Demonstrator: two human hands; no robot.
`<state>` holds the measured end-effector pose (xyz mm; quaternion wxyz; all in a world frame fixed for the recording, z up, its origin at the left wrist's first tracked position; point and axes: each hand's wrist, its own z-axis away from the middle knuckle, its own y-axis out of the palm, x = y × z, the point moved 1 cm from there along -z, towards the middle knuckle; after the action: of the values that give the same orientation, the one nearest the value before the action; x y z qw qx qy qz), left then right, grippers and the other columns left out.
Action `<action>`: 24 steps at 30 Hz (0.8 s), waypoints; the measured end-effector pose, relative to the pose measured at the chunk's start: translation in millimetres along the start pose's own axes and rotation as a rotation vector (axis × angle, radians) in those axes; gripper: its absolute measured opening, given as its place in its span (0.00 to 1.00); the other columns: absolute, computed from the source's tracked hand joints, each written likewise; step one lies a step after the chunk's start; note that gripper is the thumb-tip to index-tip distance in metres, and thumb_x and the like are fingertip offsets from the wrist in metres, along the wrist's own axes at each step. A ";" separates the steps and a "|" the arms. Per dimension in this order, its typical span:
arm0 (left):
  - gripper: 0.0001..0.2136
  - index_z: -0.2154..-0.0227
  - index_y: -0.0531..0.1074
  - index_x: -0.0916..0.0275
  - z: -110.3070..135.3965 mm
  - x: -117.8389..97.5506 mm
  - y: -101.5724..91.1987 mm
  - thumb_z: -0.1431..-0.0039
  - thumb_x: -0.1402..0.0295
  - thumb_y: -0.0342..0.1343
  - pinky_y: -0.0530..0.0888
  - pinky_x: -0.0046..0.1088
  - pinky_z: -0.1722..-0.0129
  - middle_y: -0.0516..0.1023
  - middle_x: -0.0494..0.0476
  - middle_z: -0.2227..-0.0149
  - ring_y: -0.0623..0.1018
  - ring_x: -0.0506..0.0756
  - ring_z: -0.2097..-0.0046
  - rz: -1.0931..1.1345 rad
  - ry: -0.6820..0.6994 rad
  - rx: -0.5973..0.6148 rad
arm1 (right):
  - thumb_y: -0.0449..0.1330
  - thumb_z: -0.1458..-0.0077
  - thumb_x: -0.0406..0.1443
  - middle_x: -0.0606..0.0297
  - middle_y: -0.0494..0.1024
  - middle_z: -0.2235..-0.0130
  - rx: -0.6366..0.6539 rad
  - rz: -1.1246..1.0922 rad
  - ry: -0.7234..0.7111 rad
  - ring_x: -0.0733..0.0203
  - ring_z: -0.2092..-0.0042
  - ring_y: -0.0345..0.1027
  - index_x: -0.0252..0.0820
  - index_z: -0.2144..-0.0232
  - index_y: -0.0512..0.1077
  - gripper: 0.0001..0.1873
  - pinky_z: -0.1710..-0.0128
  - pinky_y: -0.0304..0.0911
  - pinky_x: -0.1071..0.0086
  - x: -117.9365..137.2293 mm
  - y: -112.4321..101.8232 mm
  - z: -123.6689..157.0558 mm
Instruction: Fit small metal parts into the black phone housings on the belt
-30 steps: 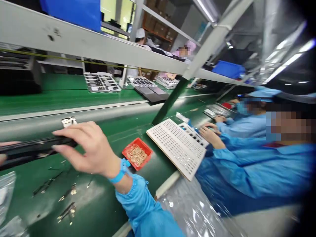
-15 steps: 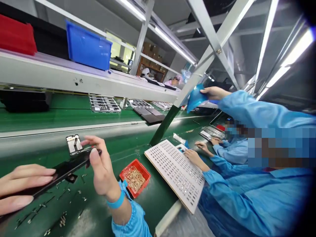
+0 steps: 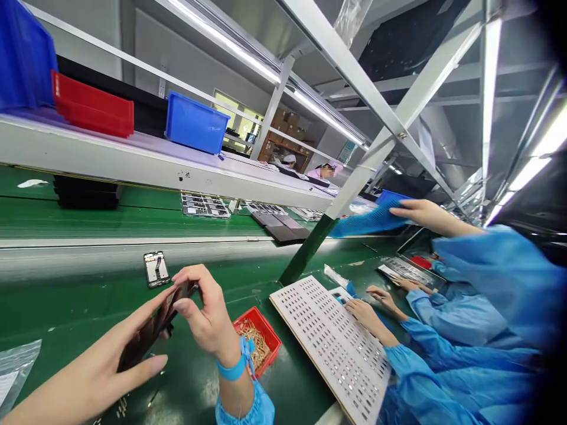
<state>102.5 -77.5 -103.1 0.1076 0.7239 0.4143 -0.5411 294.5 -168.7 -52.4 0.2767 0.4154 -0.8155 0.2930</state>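
since half a second ago the view has tipped upward, so more of the shelf shows, with its blue bin (image 3: 197,124) and red bin (image 3: 91,109). the dark panel (image 3: 149,334) that lay low and nearly flat now stands tilted above the green belt (image 3: 66,295), closer in. the left hand (image 3: 95,372) has slid under its lower end, fingers stretched long along the back and thumb beneath – a loose cradling hold. the right hand (image 3: 208,316) curls over the top end, thumb and fingertips pinched shut on it. the neighbour's raised hand (image 3: 420,212) has dropped lower with its blue cloth (image 3: 367,221).

the panel's face is turned away and half covered by fingers; which side shows cannot be told. the left forearm is cut off by the frame edge, and a clear plastic bag (image 3: 15,369) is cropped at the corner.

the panel is thin, glossy, black. behind it on the belt lies a small rectangular metal frame (image 3: 156,268). just right of the wrist sits a red tray (image 3: 266,345) of thin brass-coloured pieces – beside a white perforated board (image 3: 332,348), matte and gridded, where a co-worker's hand (image 3: 367,311) rests.
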 end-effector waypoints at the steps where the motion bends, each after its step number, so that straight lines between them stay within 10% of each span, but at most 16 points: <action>1: 0.37 0.33 0.71 0.32 -6.0 4.3 1.5 0.47 0.53 0.72 0.86 0.45 0.57 0.86 0.51 0.50 0.85 0.65 0.54 0.037 -0.050 0.057 | 0.60 0.30 0.58 0.55 0.77 0.47 0.008 0.042 -0.012 0.51 0.47 0.73 0.46 0.47 0.74 0.25 0.44 0.70 0.57 0.6 1.6 0.6; 5: 0.38 0.26 0.64 0.47 -15.8 1.8 -0.5 0.38 0.55 0.67 0.81 0.33 0.56 0.82 0.57 0.47 0.79 0.56 0.61 0.234 -0.269 0.087 | 0.55 0.25 0.48 0.50 0.67 0.34 -0.108 0.204 -0.002 0.53 0.45 0.72 0.47 0.31 0.62 0.26 0.46 0.73 0.57 1.5 2.1 3.6; 10: 0.47 0.25 0.62 0.60 -23.0 -23.8 2.3 0.51 0.67 0.67 0.71 0.25 0.62 0.78 0.59 0.46 0.68 0.49 0.65 0.374 -0.346 -0.007 | 0.57 0.26 0.34 0.59 0.75 0.53 -0.081 0.300 -0.087 0.57 0.53 0.72 0.45 0.51 0.74 0.07 0.53 0.71 0.64 4.5 2.6 2.8; 15: 0.51 0.24 0.60 0.63 -33.2 -13.8 4.2 0.58 0.71 0.63 0.60 0.24 0.71 0.77 0.56 0.55 0.63 0.48 0.69 0.395 -0.377 -0.049 | 0.60 0.28 0.31 0.61 0.77 0.54 0.013 0.375 -0.199 0.59 0.54 0.74 0.46 0.50 0.75 0.08 0.54 0.69 0.66 -3.1 11.7 0.4; 24: 0.48 0.25 0.62 0.59 -28.8 -5.1 7.7 0.54 0.73 0.60 0.72 0.29 0.59 0.77 0.60 0.45 0.74 0.55 0.58 0.187 -0.224 -0.147 | 0.62 0.28 0.32 0.62 0.79 0.56 0.053 0.418 -0.241 0.59 0.56 0.75 0.46 0.53 0.77 0.06 0.57 0.70 0.67 -5.2 21.4 2.1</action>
<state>127.6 -67.4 -89.7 0.2557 0.6847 0.3689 -0.5742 278.7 -157.2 -62.8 0.0997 0.2768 -0.9029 0.3135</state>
